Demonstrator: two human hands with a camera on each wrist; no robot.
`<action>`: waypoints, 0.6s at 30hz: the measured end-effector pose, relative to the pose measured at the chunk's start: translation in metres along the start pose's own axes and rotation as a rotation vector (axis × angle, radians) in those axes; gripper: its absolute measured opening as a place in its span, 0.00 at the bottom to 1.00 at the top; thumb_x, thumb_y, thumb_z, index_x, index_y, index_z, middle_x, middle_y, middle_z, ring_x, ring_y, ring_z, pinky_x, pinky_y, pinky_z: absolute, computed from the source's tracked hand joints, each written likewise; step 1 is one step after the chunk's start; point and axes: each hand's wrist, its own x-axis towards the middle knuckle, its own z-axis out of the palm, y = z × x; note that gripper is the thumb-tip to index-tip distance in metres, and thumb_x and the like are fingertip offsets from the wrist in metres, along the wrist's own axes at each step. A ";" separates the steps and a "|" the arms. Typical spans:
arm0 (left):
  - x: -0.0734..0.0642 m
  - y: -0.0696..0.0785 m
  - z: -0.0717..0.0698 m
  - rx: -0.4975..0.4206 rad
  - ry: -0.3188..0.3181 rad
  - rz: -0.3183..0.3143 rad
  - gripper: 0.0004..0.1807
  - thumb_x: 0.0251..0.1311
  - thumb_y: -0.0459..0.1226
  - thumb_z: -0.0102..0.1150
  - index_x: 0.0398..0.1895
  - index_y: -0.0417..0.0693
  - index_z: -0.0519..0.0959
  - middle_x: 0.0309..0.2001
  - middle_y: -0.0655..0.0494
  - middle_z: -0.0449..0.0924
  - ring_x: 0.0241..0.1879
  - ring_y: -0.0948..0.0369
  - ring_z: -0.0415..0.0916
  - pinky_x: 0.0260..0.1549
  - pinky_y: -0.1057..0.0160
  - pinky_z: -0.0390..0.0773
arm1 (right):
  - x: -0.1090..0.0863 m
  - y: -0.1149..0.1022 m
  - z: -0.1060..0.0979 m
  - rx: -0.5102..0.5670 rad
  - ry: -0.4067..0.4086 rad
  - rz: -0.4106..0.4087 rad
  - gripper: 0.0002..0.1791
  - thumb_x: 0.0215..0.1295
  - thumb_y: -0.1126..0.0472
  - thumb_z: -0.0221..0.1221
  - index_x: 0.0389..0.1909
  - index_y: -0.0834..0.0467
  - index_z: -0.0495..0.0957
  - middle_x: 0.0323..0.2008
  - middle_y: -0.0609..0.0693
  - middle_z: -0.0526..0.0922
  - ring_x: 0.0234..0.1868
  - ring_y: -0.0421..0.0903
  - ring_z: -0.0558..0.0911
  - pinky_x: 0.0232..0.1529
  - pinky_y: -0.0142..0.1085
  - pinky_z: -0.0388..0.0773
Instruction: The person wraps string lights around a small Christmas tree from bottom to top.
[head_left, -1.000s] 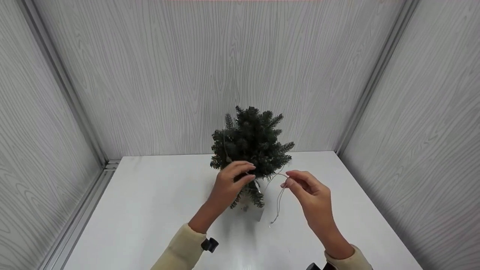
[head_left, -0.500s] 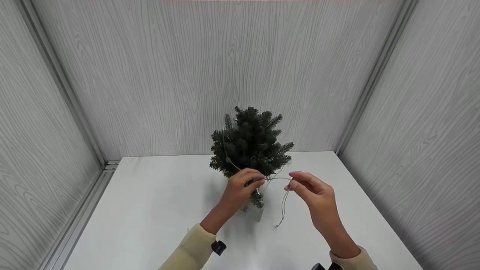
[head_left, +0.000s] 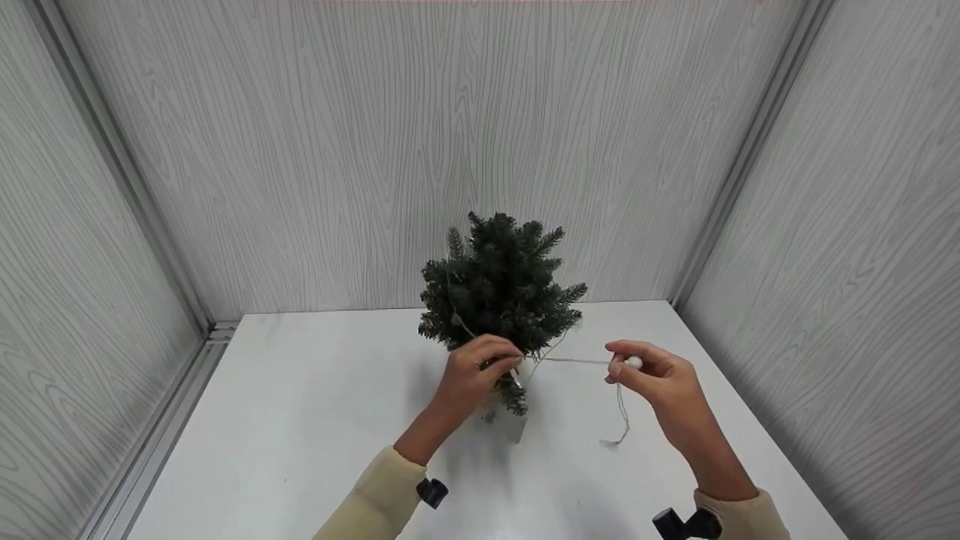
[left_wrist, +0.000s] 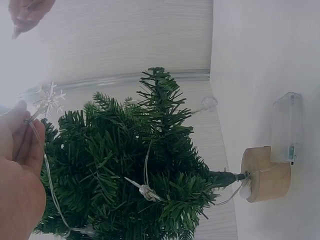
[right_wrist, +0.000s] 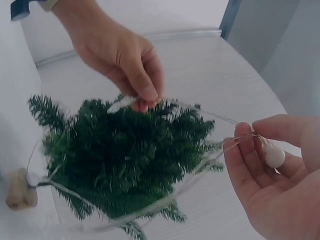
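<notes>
A small green artificial Christmas tree (head_left: 502, 285) stands in the middle, on a round wooden base (left_wrist: 267, 182). Thin string lights (head_left: 574, 361) run over its branches. In front of the tree my left hand (head_left: 480, 367) pinches the wire next to a clear snowflake (left_wrist: 49, 100). Off to the right, my right hand (head_left: 656, 375) pinches the same wire between thumb and fingers. Against its palm lies a white ball (right_wrist: 274, 156), and a loose loop of wire hangs below. Between both hands the wire stretches nearly straight.
A clear battery box (left_wrist: 287, 127) is beside the wooden base on the white table (head_left: 315, 420). Another snowflake light (left_wrist: 149, 192) hangs against the branches. Grey wood-grain panels (head_left: 360, 150) enclose the table at the back and sides.
My right hand has moved right, drawing the wire straighter between the hands, and the white ball has come into view in it. My left hand moved slightly right and down.
</notes>
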 end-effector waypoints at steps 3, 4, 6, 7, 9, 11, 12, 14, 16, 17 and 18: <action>0.003 0.007 -0.002 -0.010 0.000 -0.018 0.05 0.54 0.25 0.64 0.34 0.39 0.83 0.37 0.47 0.81 0.38 0.56 0.80 0.38 0.66 0.79 | 0.001 0.006 -0.008 -0.078 -0.025 0.006 0.19 0.59 0.62 0.66 0.51 0.62 0.79 0.38 0.58 0.79 0.38 0.48 0.82 0.47 0.36 0.79; 0.004 0.008 -0.003 -0.013 0.000 -0.023 0.04 0.55 0.25 0.64 0.34 0.38 0.83 0.37 0.47 0.81 0.38 0.56 0.80 0.37 0.66 0.79 | 0.002 0.008 -0.011 -0.108 -0.038 0.005 0.19 0.59 0.61 0.66 0.51 0.62 0.79 0.38 0.58 0.79 0.38 0.47 0.81 0.46 0.36 0.79; 0.004 0.010 -0.004 -0.024 -0.002 -0.043 0.03 0.56 0.26 0.63 0.34 0.38 0.83 0.37 0.48 0.81 0.37 0.57 0.79 0.37 0.65 0.79 | 0.002 0.012 -0.015 -0.178 -0.068 -0.004 0.19 0.59 0.59 0.66 0.52 0.59 0.79 0.40 0.58 0.79 0.38 0.46 0.81 0.43 0.35 0.80; 0.004 0.010 -0.004 -0.030 0.000 -0.058 0.03 0.57 0.27 0.63 0.34 0.38 0.83 0.37 0.48 0.81 0.37 0.58 0.79 0.36 0.65 0.78 | 0.002 0.014 -0.017 -0.215 -0.082 -0.008 0.20 0.59 0.58 0.66 0.52 0.58 0.79 0.41 0.57 0.79 0.39 0.45 0.81 0.42 0.34 0.80; 0.005 0.012 -0.004 -0.036 0.005 -0.076 0.03 0.57 0.27 0.62 0.35 0.39 0.83 0.38 0.49 0.81 0.36 0.58 0.79 0.35 0.66 0.78 | 0.002 0.017 -0.020 -0.277 -0.103 -0.017 0.19 0.59 0.56 0.66 0.52 0.56 0.79 0.41 0.56 0.80 0.39 0.44 0.81 0.40 0.33 0.79; 0.005 0.012 -0.004 -0.038 0.012 -0.089 0.04 0.58 0.28 0.62 0.35 0.40 0.83 0.37 0.50 0.81 0.34 0.59 0.78 0.34 0.66 0.78 | 0.002 0.020 -0.023 -0.327 -0.119 -0.025 0.19 0.59 0.55 0.66 0.52 0.55 0.80 0.39 0.55 0.80 0.38 0.43 0.81 0.39 0.33 0.79; 0.005 0.012 -0.004 -0.038 0.016 -0.092 0.04 0.58 0.27 0.62 0.35 0.40 0.83 0.37 0.50 0.81 0.34 0.59 0.78 0.33 0.66 0.78 | 0.002 0.020 -0.024 -0.343 -0.123 -0.028 0.19 0.59 0.55 0.66 0.51 0.54 0.80 0.38 0.55 0.80 0.37 0.43 0.81 0.38 0.33 0.79; 0.006 0.012 -0.005 -0.040 0.024 -0.092 0.04 0.58 0.27 0.62 0.35 0.40 0.83 0.37 0.50 0.81 0.34 0.59 0.78 0.33 0.66 0.78 | 0.002 0.021 -0.027 -0.370 -0.128 -0.034 0.19 0.59 0.55 0.66 0.51 0.54 0.80 0.37 0.54 0.80 0.36 0.43 0.80 0.38 0.33 0.79; 0.007 0.012 -0.005 -0.044 0.029 -0.092 0.03 0.58 0.27 0.62 0.35 0.39 0.83 0.37 0.50 0.81 0.34 0.59 0.78 0.34 0.66 0.78 | 0.001 0.022 -0.030 -0.391 -0.130 -0.042 0.19 0.59 0.55 0.66 0.51 0.55 0.80 0.37 0.53 0.81 0.36 0.42 0.80 0.37 0.32 0.79; 0.008 0.012 -0.005 -0.047 0.031 -0.092 0.03 0.58 0.28 0.62 0.35 0.38 0.82 0.37 0.50 0.81 0.34 0.59 0.79 0.34 0.66 0.78 | 0.001 0.022 -0.031 -0.401 -0.131 -0.050 0.18 0.59 0.56 0.66 0.50 0.55 0.81 0.37 0.53 0.81 0.36 0.42 0.80 0.37 0.32 0.78; 0.008 0.012 -0.006 -0.047 0.034 -0.092 0.03 0.58 0.28 0.62 0.35 0.38 0.82 0.36 0.50 0.81 0.34 0.59 0.79 0.34 0.66 0.79 | 0.000 0.022 -0.033 -0.409 -0.128 -0.052 0.18 0.59 0.56 0.66 0.50 0.55 0.81 0.37 0.52 0.82 0.37 0.42 0.81 0.37 0.32 0.78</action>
